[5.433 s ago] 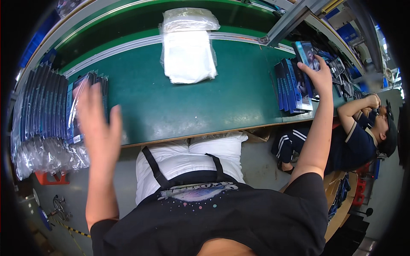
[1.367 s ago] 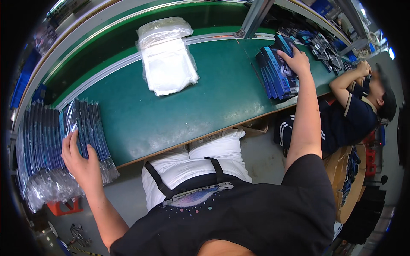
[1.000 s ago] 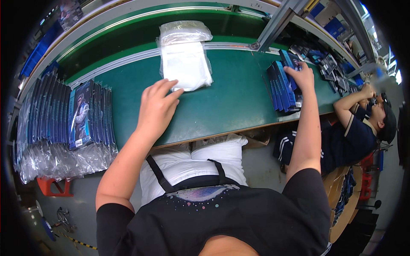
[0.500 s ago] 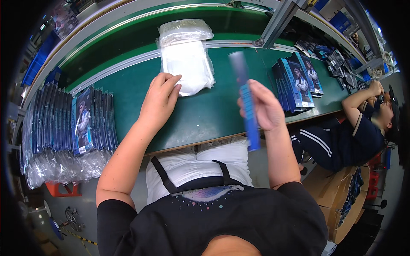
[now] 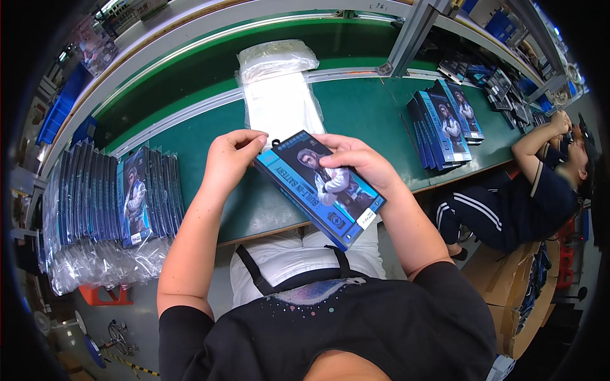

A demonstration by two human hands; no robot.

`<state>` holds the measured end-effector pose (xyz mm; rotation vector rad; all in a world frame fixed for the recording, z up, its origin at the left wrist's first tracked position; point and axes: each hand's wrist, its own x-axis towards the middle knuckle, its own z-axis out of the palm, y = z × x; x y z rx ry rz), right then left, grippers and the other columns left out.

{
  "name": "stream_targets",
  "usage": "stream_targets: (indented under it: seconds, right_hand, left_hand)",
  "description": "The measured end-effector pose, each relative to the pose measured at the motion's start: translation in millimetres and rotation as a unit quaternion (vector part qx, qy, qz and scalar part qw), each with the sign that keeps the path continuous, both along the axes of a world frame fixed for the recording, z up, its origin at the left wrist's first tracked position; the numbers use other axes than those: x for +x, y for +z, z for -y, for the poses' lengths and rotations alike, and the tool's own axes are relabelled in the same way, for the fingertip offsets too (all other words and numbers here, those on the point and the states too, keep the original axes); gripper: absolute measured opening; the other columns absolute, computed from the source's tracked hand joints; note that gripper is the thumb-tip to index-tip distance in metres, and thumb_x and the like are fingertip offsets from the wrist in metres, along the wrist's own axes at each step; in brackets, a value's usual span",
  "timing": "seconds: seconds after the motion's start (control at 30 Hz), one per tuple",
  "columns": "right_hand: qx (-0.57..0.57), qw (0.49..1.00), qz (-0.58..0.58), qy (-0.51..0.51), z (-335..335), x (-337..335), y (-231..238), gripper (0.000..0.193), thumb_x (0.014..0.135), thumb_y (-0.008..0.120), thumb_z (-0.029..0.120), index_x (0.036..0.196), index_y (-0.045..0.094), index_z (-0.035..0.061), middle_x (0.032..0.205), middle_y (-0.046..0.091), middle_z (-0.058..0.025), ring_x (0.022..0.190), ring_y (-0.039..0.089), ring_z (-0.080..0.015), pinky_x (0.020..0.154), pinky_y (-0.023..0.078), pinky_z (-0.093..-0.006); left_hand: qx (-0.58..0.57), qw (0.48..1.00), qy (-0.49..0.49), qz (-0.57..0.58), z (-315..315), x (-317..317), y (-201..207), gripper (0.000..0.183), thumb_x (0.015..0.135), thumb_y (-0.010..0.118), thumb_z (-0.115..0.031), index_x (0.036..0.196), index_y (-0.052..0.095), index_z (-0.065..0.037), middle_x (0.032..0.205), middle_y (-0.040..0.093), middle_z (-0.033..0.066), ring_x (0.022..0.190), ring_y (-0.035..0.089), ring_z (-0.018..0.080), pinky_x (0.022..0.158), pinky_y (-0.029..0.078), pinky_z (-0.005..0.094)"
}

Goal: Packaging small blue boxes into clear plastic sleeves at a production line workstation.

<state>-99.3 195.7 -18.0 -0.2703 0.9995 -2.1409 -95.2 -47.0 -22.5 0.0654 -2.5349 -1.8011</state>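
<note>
My right hand (image 5: 362,164) grips a flat blue-and-black retail box (image 5: 324,187) with a printed figure on its front. The box is tilted, its small black hang tab pointing up and left, its lower end over my lap. Close to the tab, my left hand (image 5: 236,155) has thumb and fingers pinched together. What they hold, if anything, I cannot make out. Just beyond both hands lies a stack of clear plastic bags (image 5: 279,101) on the green tabletop (image 5: 251,213), its near edge partly hidden behind the box and fingers.
Many similar boxes in clear bags (image 5: 133,197) stand in a row at the left. More boxes (image 5: 445,130) are stacked at the right, by a metal post (image 5: 410,41). Another person (image 5: 508,203) sits at the far right, above an open carton (image 5: 508,286).
The box in my right hand has swung from edge-on to face up and moved left, toward my left hand. My left hand has come slightly nearer, its fingers now pinched.
</note>
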Motion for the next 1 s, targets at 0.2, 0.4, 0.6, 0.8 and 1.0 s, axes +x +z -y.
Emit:
stream_targets:
  seconds: [0.2,0.4,0.6,0.8,1.0]
  right_hand:
    - [0.058,0.996,-0.048,-0.04,4.5,-0.4,-7.5,0.055,0.08,0.062,-0.001,0.13,0.041,-0.012,0.11,0.063,-0.017,0.09,0.067,-0.0173,0.08,0.054,-0.0273]
    - [0.107,0.969,-0.122,-0.186,17.9,5.4,-16.3,0.057,0.083,0.058,-0.001,0.135,0.037,-0.0098,0.114,0.06,-0.0146,0.096,0.062,-0.0162,0.084,0.051,-0.0265]
    - [0.127,0.958,-0.073,-0.246,25.8,10.5,-17.1,0.031,0.083,0.068,0.007,0.105,0.051,-0.0069,0.097,0.064,-0.0144,0.084,0.063,-0.0139,0.076,0.052,-0.0256]
    - [0.102,0.951,-0.059,-0.285,25.6,25.3,-9.4,0.021,0.082,0.072,0.012,0.084,0.054,0.001,0.079,0.065,-0.0093,0.069,0.062,-0.01,0.063,0.051,-0.0228]
    - [0.164,0.967,-0.115,-0.16,26.6,32.8,-13.8,0.018,0.082,0.073,0.014,0.079,0.059,0.0028,0.078,0.062,-0.0017,0.069,0.055,-0.0043,0.06,0.044,-0.0192]
  left_hand:
    - [-0.088,0.995,-0.031,-0.034,1.8,0.4,8.8,0.02,0.083,0.06,-0.005,0.1,0.069,0.001,0.08,0.064,0.0053,0.072,0.058,0.0111,0.069,0.046,0.0238]
    - [-0.188,0.976,-0.076,-0.079,7.2,6.7,23.6,0.028,0.079,0.059,0.001,0.106,0.068,-0.001,0.073,0.056,0.0056,0.068,0.054,0.0126,0.066,0.045,0.0249]
    - [-0.152,0.969,-0.15,-0.122,-0.1,18.5,22.9,0.044,0.079,0.058,0.005,0.122,0.06,-0.005,0.075,0.059,0.005,0.068,0.054,0.0115,0.07,0.047,0.0249]
    - [0.132,0.987,-0.057,0.074,9.3,24.0,25.2,0.051,0.087,0.062,-0.009,0.132,0.044,0.006,0.088,0.067,0.0092,0.08,0.064,0.0143,0.076,0.051,0.0277]
    - [0.539,0.834,-0.037,0.113,-23.3,26.5,1.4,0.041,0.089,0.061,-0.017,0.119,0.05,0.008,0.105,0.063,0.0168,0.093,0.065,0.0234,0.083,0.053,0.0345]
